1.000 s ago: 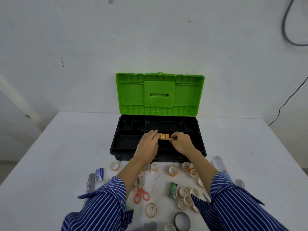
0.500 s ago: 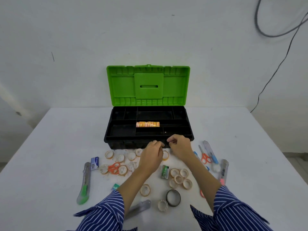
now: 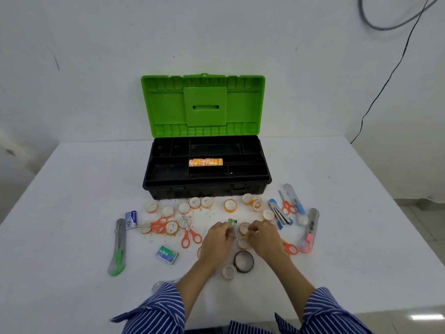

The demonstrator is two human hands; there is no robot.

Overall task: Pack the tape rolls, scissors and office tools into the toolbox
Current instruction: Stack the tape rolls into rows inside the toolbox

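Both hands have drawn back from the open black toolbox with green lid (image 3: 207, 186), where a row of orange-patterned tape rolls (image 3: 205, 162) now lies in a middle compartment. Left hand (image 3: 216, 239) curls its fingers beside a small green staple box (image 3: 232, 226); whether it grips is unclear. Right hand (image 3: 263, 237) pinches among loose cream tape rolls (image 3: 243, 228). Gathering another batch seems underway; next, stack them and carry them over.

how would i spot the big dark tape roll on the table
Start at the open green-lidded toolbox and come straight toward the person's hands. Just behind the right hand lies the dark tape roll, larger than every pale small roll around it.
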